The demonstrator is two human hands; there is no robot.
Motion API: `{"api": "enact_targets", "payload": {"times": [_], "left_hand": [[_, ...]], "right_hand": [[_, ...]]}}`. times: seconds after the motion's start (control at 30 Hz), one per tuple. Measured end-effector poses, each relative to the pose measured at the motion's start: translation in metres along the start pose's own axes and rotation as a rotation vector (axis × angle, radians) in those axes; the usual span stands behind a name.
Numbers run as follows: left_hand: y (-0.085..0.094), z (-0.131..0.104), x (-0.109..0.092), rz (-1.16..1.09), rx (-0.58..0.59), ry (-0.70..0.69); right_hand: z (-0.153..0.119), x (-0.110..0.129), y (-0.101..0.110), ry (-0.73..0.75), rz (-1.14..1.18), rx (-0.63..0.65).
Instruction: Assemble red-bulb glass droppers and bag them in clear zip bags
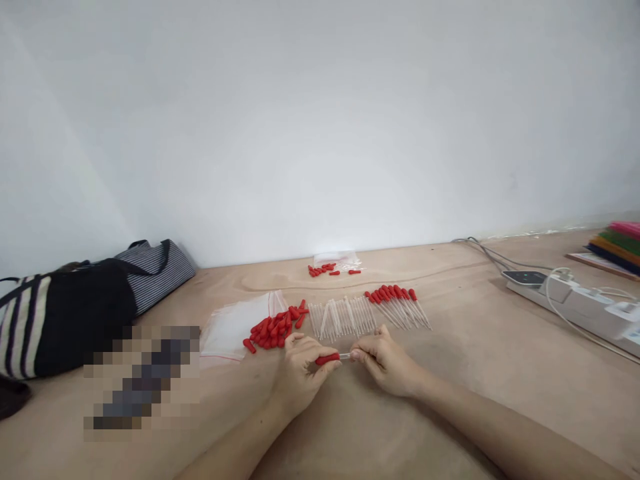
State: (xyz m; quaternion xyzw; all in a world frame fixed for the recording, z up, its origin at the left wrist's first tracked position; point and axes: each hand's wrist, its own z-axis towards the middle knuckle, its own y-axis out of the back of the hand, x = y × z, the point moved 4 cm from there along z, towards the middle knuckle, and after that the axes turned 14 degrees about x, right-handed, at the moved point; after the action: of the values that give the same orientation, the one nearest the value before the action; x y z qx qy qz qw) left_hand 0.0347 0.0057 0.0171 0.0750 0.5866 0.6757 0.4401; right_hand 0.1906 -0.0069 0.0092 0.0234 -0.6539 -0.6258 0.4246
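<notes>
My left hand (pixel 303 368) pinches a red rubber dropper bulb (pixel 327 359) between thumb and fingers. From the right, my right hand (pixel 383 363) grips a clear glass dropper tube (pixel 346 356) whose end meets the bulb; how far it sits inside I cannot tell. Just beyond my left hand lies a heap of loose red bulbs (pixel 273 328). A row of bare clear tubes (pixel 343 318) is spread behind both hands. To its right, several droppers with red bulbs on their tubes (pixel 400 307) lie side by side.
A clear plastic bag (pixel 225 327) lies left of the bulbs. Farther back are a small bag (pixel 333 259) and more red bulbs (pixel 320 270). Cloth bags (pixel 90 307) stand at the left. A white power strip (pixel 575 303) with cables and a coloured stack (pixel 617 247) occupy the right.
</notes>
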Motion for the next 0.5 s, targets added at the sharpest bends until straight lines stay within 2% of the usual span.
{"api": "enact_targets", "payload": {"times": [0.17, 0.3, 0.4, 0.5], "left_hand": [[-0.001, -0.002, -0.002, 0.036, -0.063, 0.043], [0.001, -0.001, -0.001, 0.036, -0.073, 0.050], [0.001, 0.001, 0.002, 0.043, -0.041, 0.065], [0.001, 0.001, 0.007, 0.043, -0.009, 0.101]], "right_hand": [[0.001, 0.000, -0.001, 0.005, 0.031, -0.004], [0.001, 0.001, 0.004, 0.100, 0.046, 0.031], [-0.002, 0.003, 0.009, 0.133, -0.059, 0.019], [-0.002, -0.004, 0.012, 0.094, -0.204, -0.030]]}}
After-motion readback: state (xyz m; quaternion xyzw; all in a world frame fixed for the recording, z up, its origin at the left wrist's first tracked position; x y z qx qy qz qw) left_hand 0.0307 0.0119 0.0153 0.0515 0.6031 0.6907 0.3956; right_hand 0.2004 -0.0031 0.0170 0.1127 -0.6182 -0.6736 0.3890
